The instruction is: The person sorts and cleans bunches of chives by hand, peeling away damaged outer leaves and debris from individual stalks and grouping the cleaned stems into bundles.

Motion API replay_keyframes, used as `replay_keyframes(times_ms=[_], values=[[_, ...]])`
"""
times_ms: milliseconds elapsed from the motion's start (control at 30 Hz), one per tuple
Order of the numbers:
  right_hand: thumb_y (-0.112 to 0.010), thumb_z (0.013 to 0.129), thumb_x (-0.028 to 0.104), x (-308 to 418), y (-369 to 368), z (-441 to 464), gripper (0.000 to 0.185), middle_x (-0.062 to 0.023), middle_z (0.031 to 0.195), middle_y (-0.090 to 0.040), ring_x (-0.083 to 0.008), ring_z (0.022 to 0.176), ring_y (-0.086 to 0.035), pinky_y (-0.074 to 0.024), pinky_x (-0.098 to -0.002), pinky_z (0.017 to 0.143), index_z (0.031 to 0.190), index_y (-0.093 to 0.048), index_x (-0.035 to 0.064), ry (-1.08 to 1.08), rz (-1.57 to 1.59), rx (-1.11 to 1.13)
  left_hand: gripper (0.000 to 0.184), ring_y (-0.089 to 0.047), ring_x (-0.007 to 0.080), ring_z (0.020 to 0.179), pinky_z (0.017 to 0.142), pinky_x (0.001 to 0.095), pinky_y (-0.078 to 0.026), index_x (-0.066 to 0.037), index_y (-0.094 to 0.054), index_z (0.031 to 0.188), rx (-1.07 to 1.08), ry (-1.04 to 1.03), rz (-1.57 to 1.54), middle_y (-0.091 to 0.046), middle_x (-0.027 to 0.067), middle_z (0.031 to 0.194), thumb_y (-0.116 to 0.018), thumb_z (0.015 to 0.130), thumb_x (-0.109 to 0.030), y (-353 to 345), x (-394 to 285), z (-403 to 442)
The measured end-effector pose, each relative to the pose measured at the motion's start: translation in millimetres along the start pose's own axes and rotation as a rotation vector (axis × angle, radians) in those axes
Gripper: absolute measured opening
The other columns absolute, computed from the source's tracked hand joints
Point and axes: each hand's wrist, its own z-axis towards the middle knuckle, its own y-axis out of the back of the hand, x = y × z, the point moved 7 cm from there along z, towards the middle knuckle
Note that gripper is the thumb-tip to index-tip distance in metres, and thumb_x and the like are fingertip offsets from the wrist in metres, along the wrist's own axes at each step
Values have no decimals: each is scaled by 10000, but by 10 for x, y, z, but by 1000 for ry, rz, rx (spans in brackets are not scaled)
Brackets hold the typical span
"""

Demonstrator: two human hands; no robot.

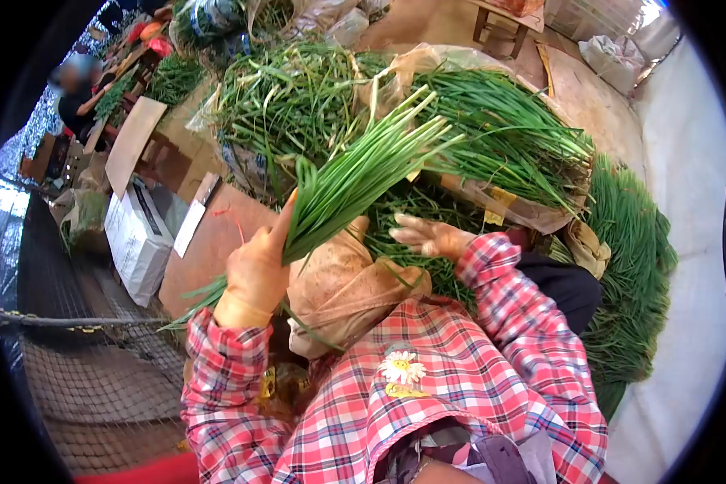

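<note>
My left hand (pixel 258 262) is wrapped round a bundle of long green stalks (pixel 355 177); their pale cut ends point up and right, and leafy tips trail out below the wrist. My right hand (pixel 429 237) is held apart from the bundle, fingers spread, with nothing in it, over loose dark green leaves (pixel 423 211). A brown cloth (pixel 355 286) covers my lap. Beyond the bundle lies a tangled heap of stalks (pixel 290 97). To its right, more green stalks (pixel 500 121) lie in a clear plastic wrapping.
A large stack of green leaves (pixel 629 274) stands at the right beside a white sheet (pixel 702 242). At the left are a white box (pixel 139 242), a brown board (pixel 210 242) and netting (pixel 105 387). Another person (pixel 77 101) sits at the far upper left.
</note>
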Motion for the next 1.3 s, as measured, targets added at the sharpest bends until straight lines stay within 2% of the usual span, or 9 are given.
replay_keyframes(times_ms=[200, 333, 533, 633, 700, 800, 933, 1100, 1300], values=[[-611, 531, 713, 540, -121, 359, 1177, -210, 1413, -198, -375, 1286, -253, -265, -486, 1040, 1412, 5, 234, 516, 633, -66, 883, -622, 343, 717, 592, 436, -500, -420, -54, 1381, 249, -14, 169, -563, 174, 882, -501, 752, 8, -345, -613, 680], [-683, 667, 472, 599, 119, 171, 683, -110, 1101, -563, -265, 1048, -543, -443, -450, 949, 1143, -448, 42, 684, 1056, -317, 792, -626, 340, 724, 602, 443, -503, -430, -105, 1365, 404, -132, 168, -541, 182, 870, -447, 790, -8, -793, -1025, 661], [-677, 763, 212, 516, 324, 88, 432, -123, 1025, -598, -260, 945, -583, -518, -464, 809, 1105, -492, 24, 557, 956, -561, 836, -626, 330, 665, 562, 436, -503, -290, -97, 1404, 317, -189, 178, -544, 189, 871, -562, 751, -55, -980, -1289, 463], [-685, 724, 215, 706, 532, -27, 424, -115, 994, -616, -230, 878, -595, -522, -408, 760, 1057, -554, -13, 459, 800, -502, 744, -640, 257, 744, 650, 316, -519, -195, -338, 1350, 159, -427, -533, -563, 163, 1114, -682, 694, -121, -478, -1322, 376], [-700, 701, 214, 1029, 506, -277, 433, -114, 964, -629, -230, 839, -608, -526, -393, 741, 1044, -566, -13, 233, 679, -447, 540, -638, 199, 787, 683, 270, -516, -132, -484, 1253, 461, -78, -874, -594, 151, 1084, -654, 740, -135, -278, -951, 418], [-718, 662, 189, 1546, 485, -535, 493, -130, 934, -642, -230, 763, -634, -535, -367, 725, 1077, -551, -19, 83, 415, -323, 476, -631, 171, 819, 703, 267, -516, -16, -516, 1183, 184, 138, -1353, -605, 142, 1062, -639, 772, -222, -120, -340, 625], [-706, 669, 183, 1584, 160, -495, 557, -163, 982, -627, -232, 792, -637, -536, -366, 728, 1159, -502, 14, -111, 107, -119, 1149, -343, 377, 1235, 993, 490, -319, -55, -115, 1396, 210, 72, -1839, -265, 260, 1370, -710, 581, -605, -616, -421, 758], [-716, 683, 234, 225, -448, -250, 655, -193, 1051, -600, -274, 858, -626, -523, -393, 754, 1224, -423, 7, -389, 293, 210, 841, -420, 316, 1174, 971, 490, -367, -120, -251, 1372, 542, -188, -2579, -352, 131, 1356, -703, 715, -387, -1143, -1116, 657], [-737, 662, 459, 737, -239, -357, 905, -72, 1249, -471, -183, 1115, -458, -367, -345, 953, 1345, -309, 47, -42, 188, -242, 585, -536, 276, 1047, 888, 395, -455, -66, -329, 1329, 287, 164, -2520, -499, 152, 1211, -537, 783, -79, -1249, -953, 588]])
